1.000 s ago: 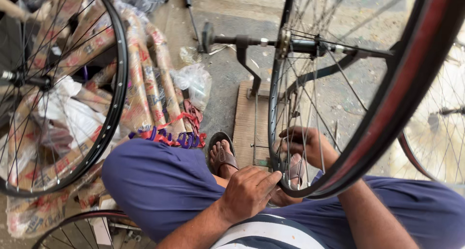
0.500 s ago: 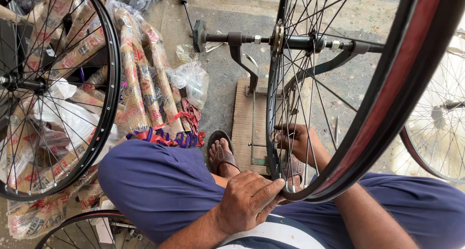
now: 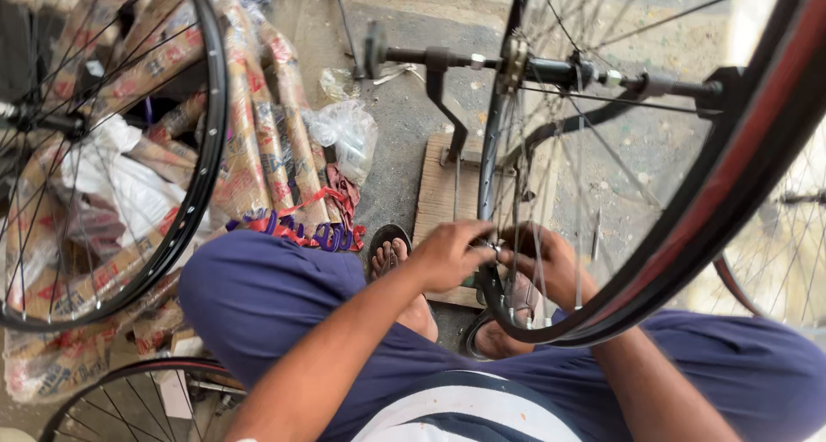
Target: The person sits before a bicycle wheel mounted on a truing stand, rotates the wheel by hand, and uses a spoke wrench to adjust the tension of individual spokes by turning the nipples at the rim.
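1. Left hand [image 3: 452, 253] pinches a small metal piece, likely a spoke nipple or key, at the rim of the bicycle wheel [image 3: 499, 175]; grip clenched on it.
2. Right hand [image 3: 551, 266] just beside it, behind the spokes, fingers curled on the rim; what it clasps, cannot tell.
3. Wheel stands upright in a truing stand [image 3: 443, 89], its rim bottom right at both grips.
4. To do well, judged: brace the rim, turn in small amounts, keep fingers clear of spokes.
5. Below the grips: wooden board [image 3: 434, 201] on a concrete floor [image 3: 404, 150].
6. Far left: another wheel [image 3: 185, 210] against paper-wrapped rims [image 3: 258, 132], plastic bag [image 3: 344, 132].
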